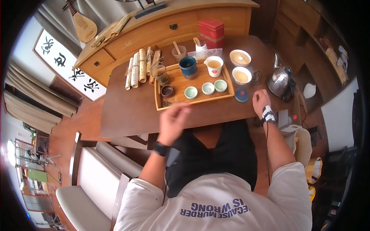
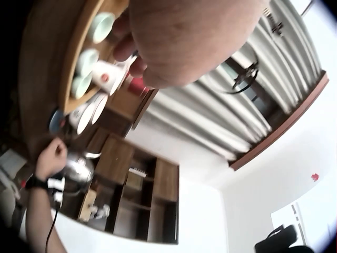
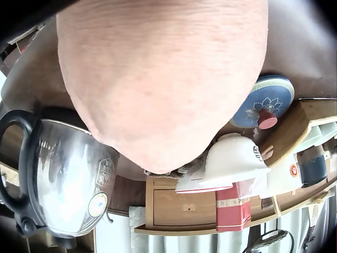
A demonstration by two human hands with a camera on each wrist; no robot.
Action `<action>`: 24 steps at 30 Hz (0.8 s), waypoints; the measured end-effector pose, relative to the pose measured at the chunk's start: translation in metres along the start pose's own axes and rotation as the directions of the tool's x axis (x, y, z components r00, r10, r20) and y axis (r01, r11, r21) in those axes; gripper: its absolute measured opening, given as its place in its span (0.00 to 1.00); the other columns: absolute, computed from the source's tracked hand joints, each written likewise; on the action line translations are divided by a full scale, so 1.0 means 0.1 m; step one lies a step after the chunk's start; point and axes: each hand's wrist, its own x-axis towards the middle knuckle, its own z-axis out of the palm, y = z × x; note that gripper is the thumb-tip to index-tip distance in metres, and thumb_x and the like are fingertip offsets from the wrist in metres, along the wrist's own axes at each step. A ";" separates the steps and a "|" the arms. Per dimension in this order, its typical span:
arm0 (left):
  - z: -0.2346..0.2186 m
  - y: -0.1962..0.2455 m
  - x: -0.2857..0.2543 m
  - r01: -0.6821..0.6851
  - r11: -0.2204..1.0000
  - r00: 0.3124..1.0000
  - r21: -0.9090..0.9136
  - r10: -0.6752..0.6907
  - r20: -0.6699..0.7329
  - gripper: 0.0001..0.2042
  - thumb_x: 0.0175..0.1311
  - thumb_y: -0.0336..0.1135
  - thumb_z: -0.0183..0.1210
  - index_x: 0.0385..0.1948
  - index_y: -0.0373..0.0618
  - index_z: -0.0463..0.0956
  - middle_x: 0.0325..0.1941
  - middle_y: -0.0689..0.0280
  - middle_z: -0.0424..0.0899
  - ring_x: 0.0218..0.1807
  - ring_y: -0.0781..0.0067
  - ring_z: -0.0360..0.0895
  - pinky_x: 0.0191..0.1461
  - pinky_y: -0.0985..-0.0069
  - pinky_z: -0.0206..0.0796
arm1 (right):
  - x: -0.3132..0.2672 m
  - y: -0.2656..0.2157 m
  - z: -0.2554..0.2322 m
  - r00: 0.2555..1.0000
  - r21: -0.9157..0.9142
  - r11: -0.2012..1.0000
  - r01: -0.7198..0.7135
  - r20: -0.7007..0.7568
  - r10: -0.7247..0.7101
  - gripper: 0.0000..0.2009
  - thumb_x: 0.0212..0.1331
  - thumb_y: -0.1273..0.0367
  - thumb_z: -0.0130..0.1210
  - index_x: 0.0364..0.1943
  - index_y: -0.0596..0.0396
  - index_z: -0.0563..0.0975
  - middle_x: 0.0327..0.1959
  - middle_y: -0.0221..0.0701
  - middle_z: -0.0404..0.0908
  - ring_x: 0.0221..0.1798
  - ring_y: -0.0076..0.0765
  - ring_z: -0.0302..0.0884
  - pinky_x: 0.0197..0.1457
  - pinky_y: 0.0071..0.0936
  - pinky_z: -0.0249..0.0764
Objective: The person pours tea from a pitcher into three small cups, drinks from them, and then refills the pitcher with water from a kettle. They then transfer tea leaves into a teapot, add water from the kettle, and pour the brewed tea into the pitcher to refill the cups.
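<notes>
My left hand, slightly blurred, hovers at the table's front edge before the wooden tea tray. Its fingers are loosely bent and hold nothing. My right hand is low at the table's right side, fingers loosely curled, with no object showing in it. It lies between a blue lid with a pink knob and a steel kettle. On the tray stand three pale green cups, a blue cup, a white pitcher of tea, a glass strainer cup and a small dark cup.
Two white bowls of pale liquid, a nearer bowl and a farther bowl, stand right of the tray. Bamboo scrolls lie at the left. A red tin stands behind, before a wooden cabinet. A chair is at the left.
</notes>
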 end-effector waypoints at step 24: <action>-0.96 -1.54 -0.17 0.236 0.631 0.861 0.739 0.217 -0.461 0.05 0.69 0.29 0.61 0.39 0.41 0.84 0.35 0.57 0.86 0.35 0.59 0.83 0.43 0.64 0.75 | 0.00 0.03 0.03 0.999 0.075 0.996 -0.046 0.000 0.046 0.04 0.58 0.76 0.62 0.36 0.57 0.80 0.40 0.39 0.82 0.46 0.53 0.81 0.51 0.44 0.77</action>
